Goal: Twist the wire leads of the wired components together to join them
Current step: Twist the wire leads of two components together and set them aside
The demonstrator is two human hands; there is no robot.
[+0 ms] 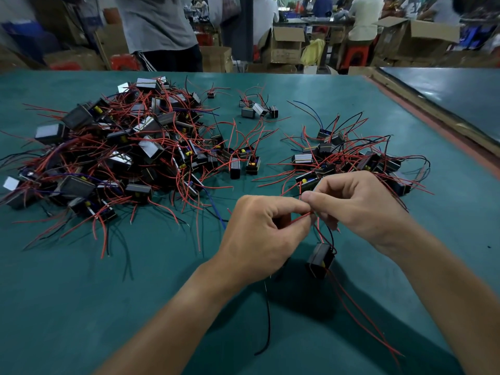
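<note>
My left hand [259, 234] and my right hand [354, 204] meet above the green table, fingertips together. Both pinch thin red wire leads [303, 218] at the spot where they touch. A small black boxy component [320, 259] dangles below the hands on those leads. Long red wires [362, 315] and a black wire [267, 326] trail from it toward me over the table. Whether a second component is in my left palm is hidden.
A large heap of black components with red wires [113, 155] covers the table's left. A smaller heap [351, 161] lies just behind my right hand, and a few loose ones [257, 109] sit farther back. The table edge [433, 117] runs diagonally at right. People and cardboard boxes stand beyond.
</note>
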